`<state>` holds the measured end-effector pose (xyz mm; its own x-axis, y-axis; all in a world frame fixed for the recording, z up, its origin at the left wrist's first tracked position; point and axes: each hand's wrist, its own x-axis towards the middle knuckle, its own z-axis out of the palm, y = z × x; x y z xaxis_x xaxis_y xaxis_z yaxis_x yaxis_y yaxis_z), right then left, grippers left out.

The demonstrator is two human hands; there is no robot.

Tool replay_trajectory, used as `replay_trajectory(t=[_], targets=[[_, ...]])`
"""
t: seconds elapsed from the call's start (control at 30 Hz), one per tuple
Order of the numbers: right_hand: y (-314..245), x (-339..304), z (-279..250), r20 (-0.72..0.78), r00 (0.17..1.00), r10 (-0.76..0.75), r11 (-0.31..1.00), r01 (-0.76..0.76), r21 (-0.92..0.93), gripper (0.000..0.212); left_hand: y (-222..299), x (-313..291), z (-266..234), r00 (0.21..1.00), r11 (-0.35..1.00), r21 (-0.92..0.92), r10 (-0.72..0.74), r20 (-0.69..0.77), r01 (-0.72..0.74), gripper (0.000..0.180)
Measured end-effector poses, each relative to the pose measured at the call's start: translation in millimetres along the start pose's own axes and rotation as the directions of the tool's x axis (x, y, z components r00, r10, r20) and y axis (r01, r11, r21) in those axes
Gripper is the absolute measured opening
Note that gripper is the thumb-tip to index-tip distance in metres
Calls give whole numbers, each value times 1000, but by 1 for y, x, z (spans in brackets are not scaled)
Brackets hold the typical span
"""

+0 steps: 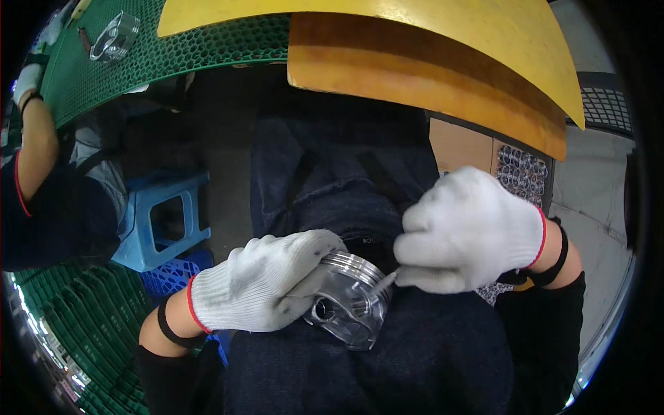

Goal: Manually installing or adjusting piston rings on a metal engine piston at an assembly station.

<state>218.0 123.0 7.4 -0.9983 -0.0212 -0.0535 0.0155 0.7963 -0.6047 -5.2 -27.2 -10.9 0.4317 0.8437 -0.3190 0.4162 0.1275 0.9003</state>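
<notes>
A shiny metal piston (353, 294) with ring grooves around its crown rests tilted over my lap. My left hand (266, 280), in a white knit glove with a red cuff, is closed around the piston's left side. My right hand (470, 232), gloved the same way, is closed in a pinch at the piston's right. From its fingertips a thin pale pointed tool (385, 282) reaches to the piston's edge below the grooves. The tool's handle is hidden inside the fist, so its exact kind does not show.
Ahead are a yellow board (387, 10), an orange-brown wooden panel (415, 76) and a green mesh tabletop (207, 48) bearing another piston (115, 38). At left, a co-worker's gloved hand (28, 81) is near a blue stool (155, 214). Green crates (90, 311) stand lower left; small metal parts (520, 173) lie right.
</notes>
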Motion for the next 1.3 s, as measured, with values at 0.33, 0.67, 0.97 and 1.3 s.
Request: replay_trajectory(t=[0.33,0.67,0.97,1.3], targets=[[-4,-14,29,181,983,15,956,-67,285,32,-13,-15,9,997,996,-88,-34,-65,28,58],[-9,21,14,-187,958,219,922,-140,361,98,-11,-2,5,922,958,-247,39,-385,-144,77],[11,2,-25,-209,975,74,962,-14,273,16,0,-5,-8,990,981,-192,-31,-136,4,49],[6,24,-14,102,994,35,999,-37,19,26,-1,-4,0,1000,999,-54,2,-29,-3,57]])
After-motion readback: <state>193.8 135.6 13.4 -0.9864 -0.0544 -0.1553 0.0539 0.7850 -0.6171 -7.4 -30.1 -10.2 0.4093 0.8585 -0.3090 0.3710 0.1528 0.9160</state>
